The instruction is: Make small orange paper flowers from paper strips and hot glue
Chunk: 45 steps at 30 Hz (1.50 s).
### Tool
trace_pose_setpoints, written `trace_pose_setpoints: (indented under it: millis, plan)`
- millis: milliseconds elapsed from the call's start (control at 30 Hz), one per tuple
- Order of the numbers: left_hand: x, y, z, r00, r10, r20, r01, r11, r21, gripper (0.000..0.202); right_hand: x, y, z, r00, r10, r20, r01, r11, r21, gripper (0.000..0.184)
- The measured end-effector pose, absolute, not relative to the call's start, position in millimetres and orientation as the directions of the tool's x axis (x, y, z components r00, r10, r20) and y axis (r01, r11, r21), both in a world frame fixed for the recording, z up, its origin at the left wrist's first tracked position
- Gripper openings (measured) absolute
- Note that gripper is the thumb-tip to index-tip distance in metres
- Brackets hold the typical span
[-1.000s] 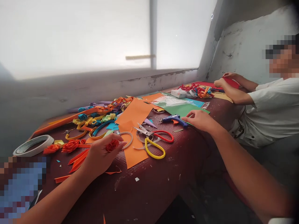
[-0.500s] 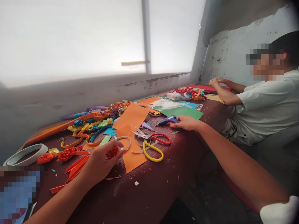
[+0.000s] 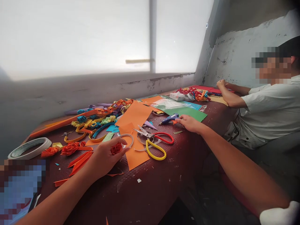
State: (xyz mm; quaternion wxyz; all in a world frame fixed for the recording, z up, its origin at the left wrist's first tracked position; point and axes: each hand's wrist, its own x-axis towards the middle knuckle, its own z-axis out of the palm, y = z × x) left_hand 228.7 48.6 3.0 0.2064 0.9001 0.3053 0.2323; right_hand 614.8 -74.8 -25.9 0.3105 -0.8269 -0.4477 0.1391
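Observation:
My left hand (image 3: 105, 156) is closed around a red-orange paper rose (image 3: 116, 149), whose folded petals show between thumb and fingers. Farther right, my right hand (image 3: 190, 123) has curled fingers at the rear end of a blue glue gun (image 3: 169, 119), which lies on the table with its nozzle pointing left. The fingers partly hide its back end. Scissors (image 3: 153, 137) with one red and one yellow handle rest between my hands, blades apart, over orange paper (image 3: 136, 159). A ring of narrow tape (image 3: 131, 139) lies just beyond my left fingertips.
A wide tape roll (image 3: 30, 148) and finished orange paper roses (image 3: 69, 148) lie at the left. Coloured paper strips (image 3: 98, 125) pile up behind them. Green paper (image 3: 194, 115) lies beyond the glue gun. A co-worker (image 3: 274, 100) sits at the table's right side.
The view has turned slightly, moving everything a little right in the picture. My right fingers have slid slightly back along the glue gun, which stays put. My left hand still holds the rose.

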Motion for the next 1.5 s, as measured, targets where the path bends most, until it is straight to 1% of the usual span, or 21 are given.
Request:
trace_pose_setpoints:
  millis: [100, 267, 500, 600, 733, 767, 833, 867, 967, 1000, 1067, 1167, 1267, 1333, 1400, 1500]
  plan:
    - [228, 50, 1, 0.707, 0.651, 0.278, 0.466, -0.724, 0.509, 0.039, 614, -77, -31, 0.577, 0.813, 0.076, 0.615, -0.371, -0.696, 0.039]
    - [228, 50, 0, 0.716, 0.634, 0.294, 0.436, -0.733, 0.522, 0.037, 613, -79, -35, 0.600, 0.794, 0.101, 0.524, -0.294, -0.799, 0.042]
    - [228, 54, -3, 0.715, 0.628, 0.308, 0.433, -0.744, 0.509, 0.037, 615, -106, -21, 0.602, 0.791, 0.107, 0.316, -0.114, -0.942, 0.055]
    - [227, 58, -6, 0.716, 0.623, 0.316, 0.436, -0.752, 0.494, 0.039, 605, -120, -10, 0.568, 0.819, 0.083, 0.210, -0.047, -0.977, 0.054]
    - [226, 57, -6, 0.723, 0.622, 0.301, 0.436, -0.748, 0.500, 0.037, 575, -128, 2, 0.550, 0.831, 0.082, 0.063, 0.057, -0.996, 0.046]
    - [226, 56, -5, 0.728, 0.618, 0.298, 0.429, -0.749, 0.505, 0.037, 564, -128, 3, 0.537, 0.839, 0.086, 0.017, 0.091, -0.996, 0.043]
    - [227, 51, -2, 0.736, 0.606, 0.303, 0.403, -0.751, 0.523, 0.035, 540, -126, 4, 0.463, 0.885, 0.041, -0.193, 0.146, -0.970, 0.038]
    - [228, 47, -1, 0.738, 0.600, 0.310, 0.387, -0.751, 0.535, 0.034, 527, -123, 3, 0.417, 0.908, 0.034, -0.257, 0.153, -0.954, 0.036]
    - [230, 37, 2, 0.732, 0.589, 0.343, 0.327, -0.745, 0.581, 0.028, 490, -114, 0, 0.224, 0.973, 0.060, -0.355, 0.139, -0.924, 0.035]
    - [231, 33, 3, 0.721, 0.601, 0.346, 0.320, -0.731, 0.603, 0.025, 480, -111, 0, 0.154, 0.986, 0.057, -0.340, 0.107, -0.934, 0.033]
    - [233, 28, 5, 0.699, 0.615, 0.365, 0.279, -0.705, 0.652, 0.024, 462, -105, 2, 0.069, 0.997, 0.046, -0.254, 0.062, -0.965, 0.030]
    - [235, 24, 6, 0.693, 0.609, 0.386, 0.213, -0.684, 0.697, 0.023, 447, -99, 8, -0.013, 0.995, 0.097, -0.033, 0.097, -0.995, 0.029]
    - [235, 20, 5, 0.697, 0.611, 0.375, 0.175, -0.653, 0.737, 0.022, 443, -98, 11, -0.011, 0.999, 0.041, 0.207, 0.043, -0.977, 0.031]
    - [234, 19, 5, 0.691, 0.614, 0.382, 0.151, -0.639, 0.754, 0.021, 443, -99, 12, 0.033, 0.999, 0.028, 0.327, 0.015, -0.945, 0.033]
    - [234, 18, 4, 0.674, 0.615, 0.410, 0.133, -0.646, 0.752, 0.021, 443, -99, 12, 0.068, 0.997, 0.034, 0.415, 0.002, -0.910, 0.033]
    - [234, 18, 4, 0.667, 0.612, 0.425, 0.111, -0.645, 0.756, 0.018, 441, -99, 14, 0.048, 0.997, 0.067, 0.485, 0.035, -0.874, 0.027]
